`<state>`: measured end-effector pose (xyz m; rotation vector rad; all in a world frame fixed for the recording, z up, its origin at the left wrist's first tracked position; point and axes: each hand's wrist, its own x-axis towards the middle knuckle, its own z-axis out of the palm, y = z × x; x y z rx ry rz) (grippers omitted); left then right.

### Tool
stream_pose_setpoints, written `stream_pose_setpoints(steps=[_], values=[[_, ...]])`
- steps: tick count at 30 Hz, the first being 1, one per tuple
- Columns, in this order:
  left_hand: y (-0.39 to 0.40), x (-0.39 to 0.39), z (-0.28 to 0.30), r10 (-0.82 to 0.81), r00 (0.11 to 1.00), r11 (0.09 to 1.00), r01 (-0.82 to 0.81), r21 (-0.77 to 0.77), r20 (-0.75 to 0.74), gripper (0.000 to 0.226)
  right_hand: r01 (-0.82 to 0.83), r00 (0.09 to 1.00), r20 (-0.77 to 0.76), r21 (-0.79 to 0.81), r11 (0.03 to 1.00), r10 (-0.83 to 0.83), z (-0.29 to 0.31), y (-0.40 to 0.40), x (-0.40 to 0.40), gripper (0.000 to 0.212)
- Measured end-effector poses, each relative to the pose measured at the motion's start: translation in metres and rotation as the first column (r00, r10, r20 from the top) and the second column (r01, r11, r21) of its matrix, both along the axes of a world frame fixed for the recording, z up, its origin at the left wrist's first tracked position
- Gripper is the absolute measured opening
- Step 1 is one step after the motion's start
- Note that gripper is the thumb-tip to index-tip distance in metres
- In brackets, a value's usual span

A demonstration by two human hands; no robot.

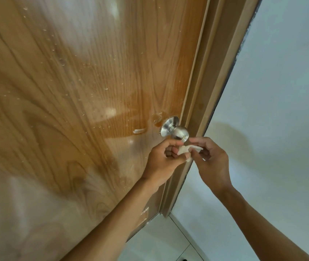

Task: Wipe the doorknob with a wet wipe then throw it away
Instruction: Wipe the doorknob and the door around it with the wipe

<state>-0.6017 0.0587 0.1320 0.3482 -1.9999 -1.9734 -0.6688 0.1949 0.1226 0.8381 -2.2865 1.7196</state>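
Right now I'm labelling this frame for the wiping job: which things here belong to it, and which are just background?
Part of the job:
wet wipe
doorknob
left hand
right hand

Just background:
wooden door
door frame
white wall
tiled floor

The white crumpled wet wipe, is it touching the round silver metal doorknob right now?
Apart. The head view shows the wet wipe pinched between left hand and right hand, below the doorknob.

We see soft, even daylight: pale glare washes the glossy door [74,81], arm shadows darken it, and wide-angle distortion bends the door frame [212,87].
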Motion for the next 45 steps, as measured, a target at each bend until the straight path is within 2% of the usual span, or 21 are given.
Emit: stream_pose_setpoints(steps=[2, 3, 7, 10, 12, 15, 18, 20, 22, 25, 27, 29, 30, 32, 33, 35, 37, 39, 41, 43, 45], values=[[-0.004, 0.001, 0.001, -0.034, 0.999, 0.997, 0.034, -0.062, 0.008, 0.016, -0.024, 0.998, 0.063, -0.028, 0.999, 0.025, 0.005, 0.002, -0.004, 0.022], [-0.007, 0.002, 0.001, -0.042, 0.999, 0.998, 0.042, -0.040, 0.021, 0.011, -0.040, 0.995, 0.090, -0.047, 0.998, 0.044, 0.007, 0.002, -0.005, 0.021], [-0.020, 0.004, 0.002, -0.138, 0.987, 0.976, 0.121, 0.179, 0.087, 0.007, -0.042, 0.982, 0.176, -0.112, 0.993, 0.062, 0.010, 0.005, -0.008, 0.021], [-0.024, 0.007, 0.003, -0.176, 0.977, 0.910, 0.115, 0.399, 0.118, 0.014, -0.001, 0.937, 0.339, -0.231, 0.973, 0.081, 0.010, 0.005, -0.010, 0.015], [-0.023, 0.010, 0.002, -0.164, 0.970, 0.917, 0.083, 0.390, 0.179, 0.022, 0.023, 0.907, 0.410, -0.276, 0.961, 0.096, 0.013, 0.004, -0.010, 0.011], [-0.014, 0.013, 0.001, -0.100, 0.970, 0.969, 0.044, 0.241, 0.222, 0.037, 0.020, 0.912, 0.403, -0.238, 0.971, 0.079, 0.017, 0.000, -0.010, 0.007], [-0.004, 0.014, 0.004, -0.154, 0.979, 0.974, 0.127, 0.188, 0.134, 0.054, 0.004, 0.908, 0.410, -0.210, 0.978, 0.085, 0.020, -0.005, -0.009, 0.008], [0.001, 0.012, 0.006, -0.179, 0.979, 0.967, 0.157, 0.203, 0.099, 0.041, -0.001, 0.910, 0.407, -0.181, 0.983, 0.076, 0.021, -0.008, -0.008, 0.009], [0.002, 0.010, 0.009, -0.137, 0.987, 0.964, 0.114, 0.240, 0.084, 0.029, 0.006, 0.903, 0.423, -0.182, 0.983, 0.073, 0.023, -0.010, -0.007, 0.024], [-0.002, 0.010, 0.008, -0.082, 0.994, 0.953, 0.056, 0.298, 0.073, 0.025, 0.059, 0.907, 0.421, -0.108, 0.992, -0.008, 0.024, -0.011, -0.007, 0.034], [-0.004, 0.011, 0.009, -0.064, 0.994, 0.959, 0.038, 0.280, 0.083, 0.022, 0.131, 0.930, 0.349, -0.025, 0.991, -0.114, 0.021, -0.012, -0.007, 0.032], [-0.006, 0.010, 0.010, -0.039, 0.994, 0.962, 0.010, 0.272, 0.099, 0.017, 0.240, 0.955, 0.173, 0.026, 0.970, -0.241, 0.021, -0.011, -0.003, 0.026], [-0.007, 0.010, 0.012, -0.029, 0.994, 0.962, 0.000, 0.272, 0.102, 0.012, 0.252, 0.965, 0.080, 0.001, 0.968, -0.251, 0.022, -0.010, 0.000, 0.024], [-0.008, 0.009, 0.016, -0.023, 0.995, 0.963, -0.004, 0.271, 0.095, 0.012, 0.095, 0.995, -0.026, -0.061, 0.994, -0.097, 0.025, -0.005, 0.005, 0.024], [-0.008, 0.008, 0.017, -0.027, 0.996, 0.963, 0.004, 0.268, 0.082, 0.018, -0.029, 0.999, -0.018, -0.054, 0.998, 0.028, 0.025, -0.005, 0.007, 0.028], [-0.008, 0.006, 0.020, -0.044, 0.997, 0.971, 0.028, 0.239, 0.061, 0.039, -0.183, 0.982, 0.045, 0.025, 0.983, 0.181, 0.025, -0.005, 0.011, 0.041], [-0.008, 0.005, 0.024, -0.080, 0.995, 0.978, 0.067, 0.196, 0.060, 0.048, -0.221, 0.962, 0.169, 0.022, 0.975, 0.214, 0.027, -0.008, 0.011, 0.052], [-0.009, 0.004, 0.026, -0.119, 0.991, 0.979, 0.107, 0.171, 0.058, 0.043, -0.337, 0.856, 0.370, -0.131, 0.932, 0.362, 0.029, -0.009, 0.007, 0.053], [-0.012, 0.005, 0.027, -0.146, 0.988, 0.975, 0.134, 0.176, 0.057, 0.039, -0.439, 0.749, 0.455, -0.204, 0.875, 0.482, 0.030, -0.006, 0.003, 0.045], [-0.013, 0.007, 0.025, -0.138, 0.989, 0.976, 0.127, 0.177, 0.054, 0.038, -0.427, 0.773, 0.440, -0.174, 0.888, 0.458, 0.031, -0.004, 0.001, 0.036], [-0.013, 0.009, 0.023, -0.072, 0.996, 0.980, 0.063, 0.189, 0.045, 0.034, -0.321, 0.822, 0.442, -0.163, 0.933, 0.360, 0.031, -0.004, 0.001, 0.029]])
